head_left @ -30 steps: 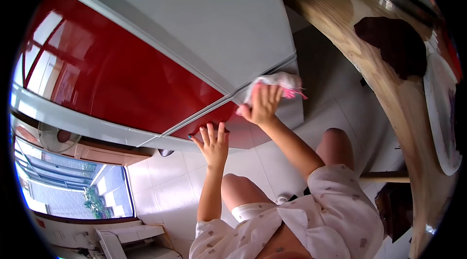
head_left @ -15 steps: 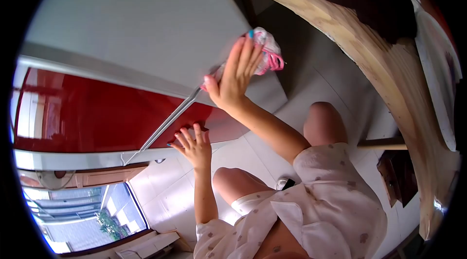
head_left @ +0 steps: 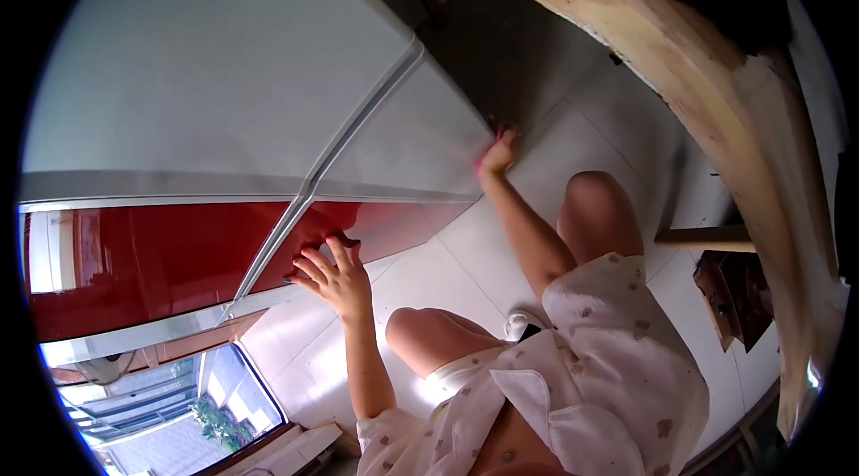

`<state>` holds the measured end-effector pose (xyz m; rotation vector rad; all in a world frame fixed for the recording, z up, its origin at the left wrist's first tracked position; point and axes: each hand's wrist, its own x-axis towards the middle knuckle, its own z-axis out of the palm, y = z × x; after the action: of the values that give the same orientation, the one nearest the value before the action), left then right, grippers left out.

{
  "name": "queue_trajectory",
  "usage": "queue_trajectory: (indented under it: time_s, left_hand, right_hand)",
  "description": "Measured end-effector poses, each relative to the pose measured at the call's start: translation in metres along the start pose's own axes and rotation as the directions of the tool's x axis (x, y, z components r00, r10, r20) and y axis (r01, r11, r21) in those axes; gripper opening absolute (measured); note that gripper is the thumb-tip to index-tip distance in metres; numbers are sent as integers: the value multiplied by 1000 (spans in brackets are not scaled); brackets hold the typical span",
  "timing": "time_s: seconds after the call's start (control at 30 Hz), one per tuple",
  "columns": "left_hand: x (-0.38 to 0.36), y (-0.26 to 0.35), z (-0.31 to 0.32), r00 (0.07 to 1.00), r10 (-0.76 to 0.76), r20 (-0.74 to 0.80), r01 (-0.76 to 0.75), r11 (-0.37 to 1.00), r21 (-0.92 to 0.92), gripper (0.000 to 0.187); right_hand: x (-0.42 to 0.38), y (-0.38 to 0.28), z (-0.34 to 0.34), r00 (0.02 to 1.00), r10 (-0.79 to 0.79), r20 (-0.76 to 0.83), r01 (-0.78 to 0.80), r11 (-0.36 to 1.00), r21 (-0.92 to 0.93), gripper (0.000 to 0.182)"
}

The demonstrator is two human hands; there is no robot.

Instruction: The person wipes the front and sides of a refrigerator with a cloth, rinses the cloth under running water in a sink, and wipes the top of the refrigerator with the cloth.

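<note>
My left hand [head_left: 337, 281] rests with fingers spread against the glossy red front [head_left: 170, 248] of a refrigerator-like cabinet. At the far lower edge of its grey side panel [head_left: 224, 73], my right hand [head_left: 499, 154] is closed on a cloth, of which only a pink bit [head_left: 484, 157] shows beside the hand. The rest of the cloth is hidden. A grooved seam [head_left: 358, 118] runs across the side panel and continues down over the red front between my hands.
A pale wooden edge [head_left: 626, 20] curves along the upper right. Light floor tiles [head_left: 447, 275] lie below, with my bent knees near the cabinet. A dark wooden object [head_left: 734, 297] stands at the right. A window [head_left: 197, 395] is at the lower left.
My right hand has moved with the cloth from the middle of the side panel down and right to its far edge, uncovering the seam. My left hand stays on the red front.
</note>
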<state>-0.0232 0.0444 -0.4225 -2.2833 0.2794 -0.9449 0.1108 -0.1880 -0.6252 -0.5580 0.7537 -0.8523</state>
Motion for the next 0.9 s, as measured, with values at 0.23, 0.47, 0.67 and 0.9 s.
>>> queue_trajectory:
  time_s: [0.23, 0.47, 0.67, 0.9]
  left_hand:
    - [1, 0, 0, 1000, -10, 13, 10, 1000, 2, 66]
    - [2, 0, -4, 998, -36, 52, 37, 999, -33, 63]
    - [2, 0, -6, 998, -39, 53, 43, 996, -76, 59]
    - [6, 1, -10, 995, -73, 65, 81, 988, -133, 65]
  right_hand:
    - [-119, -128, 56, 702, -367, 611, 550, 824, -138, 56]
    - [-81, -113, 35, 873, -321, 368, 345, 939, 0, 29]
    - [-57, -128, 46, 733, -463, 498, 665, 644, -380, 32]
    - [-68, -132, 57, 636, -394, 664, 649, 738, -183, 53]
